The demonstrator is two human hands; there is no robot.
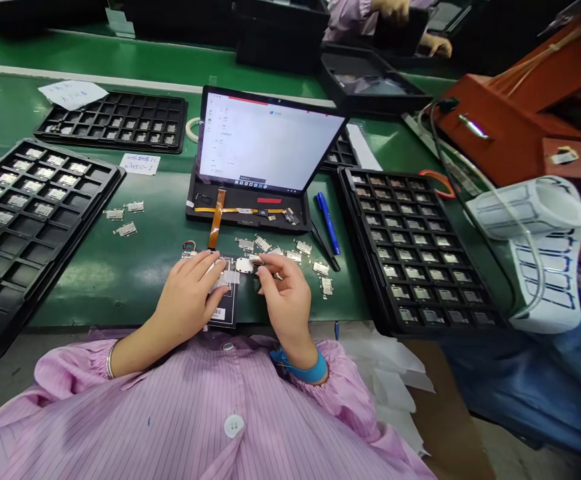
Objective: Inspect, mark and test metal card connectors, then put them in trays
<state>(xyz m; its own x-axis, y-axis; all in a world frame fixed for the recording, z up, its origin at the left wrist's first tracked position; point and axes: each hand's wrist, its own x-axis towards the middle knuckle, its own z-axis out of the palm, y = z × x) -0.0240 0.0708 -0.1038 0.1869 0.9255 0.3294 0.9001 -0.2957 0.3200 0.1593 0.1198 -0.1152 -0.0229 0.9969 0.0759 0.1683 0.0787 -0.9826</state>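
My left hand [189,291] lies flat with its fingers stretched out over a circuit board that has a black battery-like panel [226,313]. Between the thumb and forefinger of my right hand [289,297] is a small circuit module [244,265] with a white face, held at the right edge of the board. Whether it touches the board, I cannot tell. An orange ribbon cable [216,223] runs from the board up to the lit tablet screen [265,143]. Several loose circuit modules [302,247] are scattered just beyond my right hand.
Black compartment trays of modules stand at left [45,230], far left [120,120] and right [415,247]. A blue marker [327,223] and black tweezers [325,247] lie beside the tablet. A label roll [530,207] is at right. A co-worker's hand [438,45] is across the bench.
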